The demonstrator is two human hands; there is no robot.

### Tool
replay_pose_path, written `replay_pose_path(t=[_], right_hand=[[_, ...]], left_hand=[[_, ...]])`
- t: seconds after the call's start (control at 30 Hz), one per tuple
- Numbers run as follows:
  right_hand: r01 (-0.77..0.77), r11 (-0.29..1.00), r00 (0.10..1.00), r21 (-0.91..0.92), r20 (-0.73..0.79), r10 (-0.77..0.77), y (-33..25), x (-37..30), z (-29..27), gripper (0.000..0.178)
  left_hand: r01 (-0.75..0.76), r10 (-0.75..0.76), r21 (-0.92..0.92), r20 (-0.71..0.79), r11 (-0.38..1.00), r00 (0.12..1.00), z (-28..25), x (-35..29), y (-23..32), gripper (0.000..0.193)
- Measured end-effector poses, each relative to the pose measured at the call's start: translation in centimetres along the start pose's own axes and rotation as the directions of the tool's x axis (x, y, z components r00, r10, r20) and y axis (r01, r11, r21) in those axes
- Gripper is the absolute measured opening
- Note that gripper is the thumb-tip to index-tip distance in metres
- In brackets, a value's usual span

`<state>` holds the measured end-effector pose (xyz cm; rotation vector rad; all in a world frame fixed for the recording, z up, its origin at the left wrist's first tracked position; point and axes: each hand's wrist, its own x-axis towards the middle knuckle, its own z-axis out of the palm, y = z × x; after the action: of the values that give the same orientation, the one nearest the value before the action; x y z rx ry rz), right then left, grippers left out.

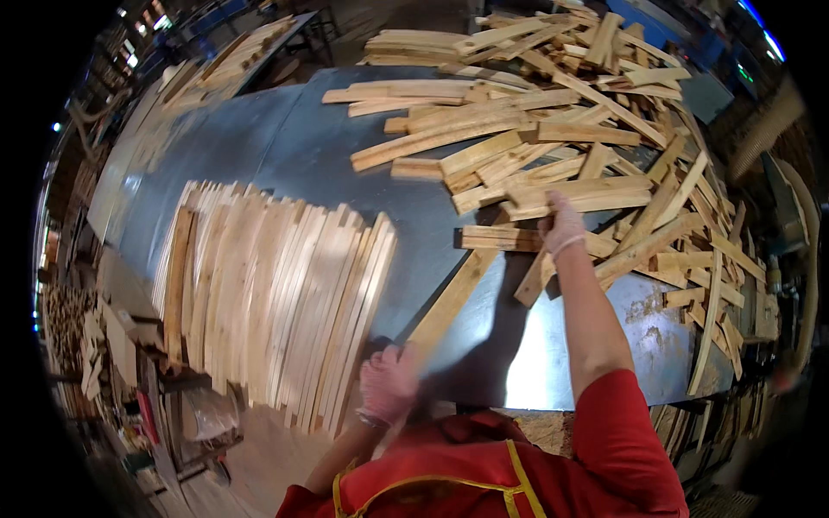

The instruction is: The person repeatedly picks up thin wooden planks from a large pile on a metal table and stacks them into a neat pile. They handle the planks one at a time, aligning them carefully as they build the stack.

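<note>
My left hand (389, 382), in a thin pale glove, is closed around the near end of a long wooden strip (456, 298). That strip slants away to the right across the metal table, its far end under other pieces. Farther off, my right hand (563, 226), gloved too, reaches into a loose heap of wood. Its fingers grip the edge of a pale wooden board (596, 195) lying on top of the heap. Just left of this hand lies a shorter wooden block (498, 238). To the left, many strips stand side by side in a neat row (276, 285).
The jumbled heap of wooden strips (509, 121) covers the table's far and right sides. Grey metal forms the tabletop (233, 147). Another table with stacked wood (246, 52) stands at the far left. A cluttered stand (186, 414) sits below the neat row.
</note>
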<state>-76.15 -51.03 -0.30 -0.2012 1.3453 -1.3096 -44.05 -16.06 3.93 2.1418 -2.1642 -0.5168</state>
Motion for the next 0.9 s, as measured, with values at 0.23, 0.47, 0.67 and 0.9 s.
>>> replay_pose_path(t=[0.23, 0.47, 0.67, 0.9], right_hand=[[0.075, 0.980, 0.892, -0.185, 0.452, 0.017, 8.6, -21.7, -5.9, 0.045], [-0.125, 0.885, 0.866, -0.449, 0.386, 0.318, 23.5, -33.9, -9.7, 0.052], [-0.021, 0.640, 0.885, -0.768, 0.283, 0.369, 25.0, -35.8, -8.2, 0.052], [0.474, 0.275, 0.636, -0.836, 0.541, 0.550, 24.0, -37.4, -0.6, 0.063]], left_hand=[[0.118, -0.118, -0.314, 0.018, 0.942, 0.993, -1.2, -9.3, -7.2, 0.052], [0.237, -0.193, -0.536, 0.138, 0.810, 0.971, -0.8, -13.7, -10.1, 0.056], [0.350, -0.220, -0.920, 0.311, 0.173, 0.925, -1.0, -17.3, -13.4, 0.045], [0.084, -0.108, -0.329, -0.054, 0.940, 0.993, 0.0, -11.9, -9.6, 0.029]])
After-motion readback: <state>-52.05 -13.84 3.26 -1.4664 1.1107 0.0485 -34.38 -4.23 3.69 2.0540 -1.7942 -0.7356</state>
